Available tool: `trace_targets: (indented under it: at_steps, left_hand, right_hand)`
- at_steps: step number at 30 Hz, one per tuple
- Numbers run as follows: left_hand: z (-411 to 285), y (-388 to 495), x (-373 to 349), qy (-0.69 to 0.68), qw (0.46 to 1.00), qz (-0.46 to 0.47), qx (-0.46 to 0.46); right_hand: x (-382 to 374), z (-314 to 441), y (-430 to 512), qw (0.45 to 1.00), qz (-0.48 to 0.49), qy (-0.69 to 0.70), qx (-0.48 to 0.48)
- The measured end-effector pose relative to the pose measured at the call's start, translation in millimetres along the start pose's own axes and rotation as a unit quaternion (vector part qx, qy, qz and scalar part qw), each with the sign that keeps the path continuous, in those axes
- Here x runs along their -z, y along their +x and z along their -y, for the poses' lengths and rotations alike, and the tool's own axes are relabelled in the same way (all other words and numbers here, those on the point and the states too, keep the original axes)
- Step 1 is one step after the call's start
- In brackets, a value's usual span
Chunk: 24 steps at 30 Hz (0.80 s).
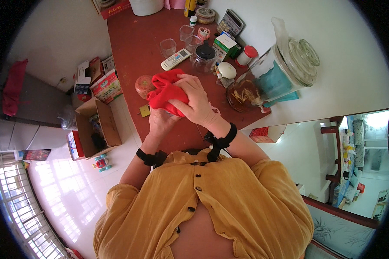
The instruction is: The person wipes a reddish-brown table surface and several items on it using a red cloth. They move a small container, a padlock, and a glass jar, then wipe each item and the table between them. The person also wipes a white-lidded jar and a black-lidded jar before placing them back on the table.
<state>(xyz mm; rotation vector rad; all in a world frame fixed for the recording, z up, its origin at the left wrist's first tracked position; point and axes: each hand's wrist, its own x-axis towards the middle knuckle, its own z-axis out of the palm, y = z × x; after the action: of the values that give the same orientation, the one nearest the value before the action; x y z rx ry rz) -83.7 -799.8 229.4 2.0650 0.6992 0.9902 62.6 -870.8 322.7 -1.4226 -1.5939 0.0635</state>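
Note:
A bright red cloth (168, 90) is bunched between my two hands above the table. My right hand (194, 100) presses on the cloth from the right, fingers curled over its top. Beneath it, my left hand (162, 123) supports the bundle from below; its fingertips are hidden by the cloth. A small clear, shiny patch shows between the cloth and my left palm, but what it belongs to cannot be made out. Just left of the cloth, a round reddish speckled object (144, 86) rests on the table. A small yellow item (145, 110) lies near the table's left edge.
The red-brown table (133, 42) bears a white remote control (175, 59), clear cups (168, 48), a glass teapot (203, 58) with a black lid and a calculator (230, 23). A large glass jar (262, 77) holds dark liquid. An open cardboard box (99, 126) stands on the floor at left.

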Motion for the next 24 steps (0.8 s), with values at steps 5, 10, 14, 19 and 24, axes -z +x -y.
trace_targets:
  at_steps: [5, 10, 14, 19, 24]
  left_hand:
    - [1, 1, -1, 0.073, 0.996, 0.019, 0.041]
    - [-9, -2, -1, 0.064, 0.994, -0.007, 0.085]
    - [-13, -1, 3, 0.067, 0.993, 0.010, 0.093]
    - [-11, -2, 5, 0.046, 0.993, 0.016, 0.105]
    - [6, 4, 7, -0.041, 0.992, 0.063, 0.104]
  right_hand:
    - [-11, -12, -21, 0.989, -0.084, 0.120, -0.023]
    - [-33, -44, -61, 0.869, -0.055, 0.385, -0.306]
    - [-40, -62, -92, 0.814, -0.004, 0.413, -0.409]
    - [-22, -64, -77, 0.778, -0.025, 0.433, -0.454]
    - [4, -63, -7, 0.815, 0.054, 0.495, -0.296]
